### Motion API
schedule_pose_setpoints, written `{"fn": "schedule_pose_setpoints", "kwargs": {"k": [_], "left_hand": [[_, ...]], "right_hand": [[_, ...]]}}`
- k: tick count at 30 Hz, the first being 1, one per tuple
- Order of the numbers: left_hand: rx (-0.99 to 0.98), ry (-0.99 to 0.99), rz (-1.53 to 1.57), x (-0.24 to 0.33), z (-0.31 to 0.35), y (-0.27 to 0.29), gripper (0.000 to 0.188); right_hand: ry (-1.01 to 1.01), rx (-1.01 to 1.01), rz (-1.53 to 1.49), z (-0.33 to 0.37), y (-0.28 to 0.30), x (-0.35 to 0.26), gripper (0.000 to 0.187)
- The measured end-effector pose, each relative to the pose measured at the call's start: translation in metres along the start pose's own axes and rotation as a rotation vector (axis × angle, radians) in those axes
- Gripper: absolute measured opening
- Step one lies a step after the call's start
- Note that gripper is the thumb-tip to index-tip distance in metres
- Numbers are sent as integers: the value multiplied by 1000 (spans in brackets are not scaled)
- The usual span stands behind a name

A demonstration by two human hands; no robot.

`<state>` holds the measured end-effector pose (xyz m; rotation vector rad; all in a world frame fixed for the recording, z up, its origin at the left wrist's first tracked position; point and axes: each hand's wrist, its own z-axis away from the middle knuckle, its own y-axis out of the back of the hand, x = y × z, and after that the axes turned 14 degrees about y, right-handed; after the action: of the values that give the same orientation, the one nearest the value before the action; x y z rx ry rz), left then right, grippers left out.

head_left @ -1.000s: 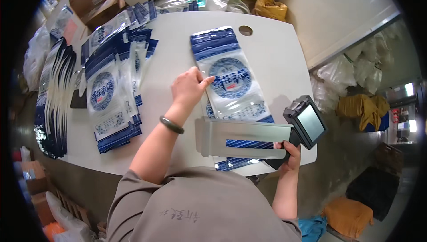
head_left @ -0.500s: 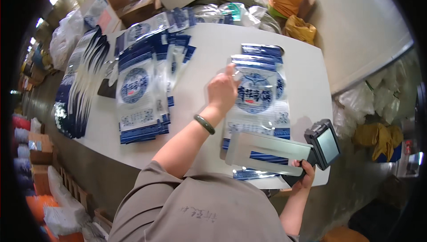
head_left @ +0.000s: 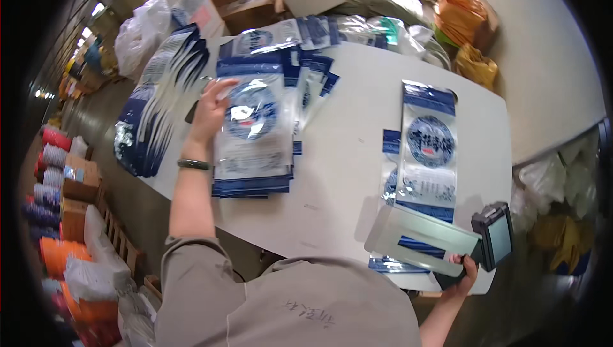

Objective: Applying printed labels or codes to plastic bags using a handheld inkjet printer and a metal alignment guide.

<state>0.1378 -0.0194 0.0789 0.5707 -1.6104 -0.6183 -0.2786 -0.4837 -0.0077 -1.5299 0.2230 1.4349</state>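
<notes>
At the left edge of a stack of blue-and-white plastic bags (head_left: 252, 155), my left hand (head_left: 212, 111) has its fingers closed on the top bag (head_left: 255, 107). That bag lies roughly square on the stack. A dark bangle circles the left wrist. My right hand (head_left: 465, 277) grips a black handheld printer (head_left: 495, 235) with a screen. Its pale metal guide plate (head_left: 408, 229) reaches left over the lower end of a printed bag (head_left: 429, 149). Part of another bag (head_left: 388, 174) shows from beneath that one. More of a bag shows through the plate's cut-out.
A fanned row of bags (head_left: 159, 104) lies along the white table's (head_left: 338, 200) left side. More bags (head_left: 313, 85) lie behind the stack. Cardboard boxes (head_left: 246, 8) and orange sacks (head_left: 461, 12) stand past the far edge. Wrapped rolls (head_left: 60, 251) and cartons sit at lower left.
My left hand has moved from the right-hand bags to the left stack, and a bag has gone over with it. The printer stays in my right hand. The whole view has shifted.
</notes>
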Motion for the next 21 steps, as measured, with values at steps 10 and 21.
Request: {"fn": "schedule_pose_setpoints", "kwargs": {"k": [10, 21], "left_hand": [[-354, -74, 177, 100, 85, -118, 25], [-936, -150, 301, 155, 111, -210, 17]], "right_hand": [[-6, -64, -93, -5, 6, 5, 27], [100, -87, -263, -7, -10, 3, 40]]}}
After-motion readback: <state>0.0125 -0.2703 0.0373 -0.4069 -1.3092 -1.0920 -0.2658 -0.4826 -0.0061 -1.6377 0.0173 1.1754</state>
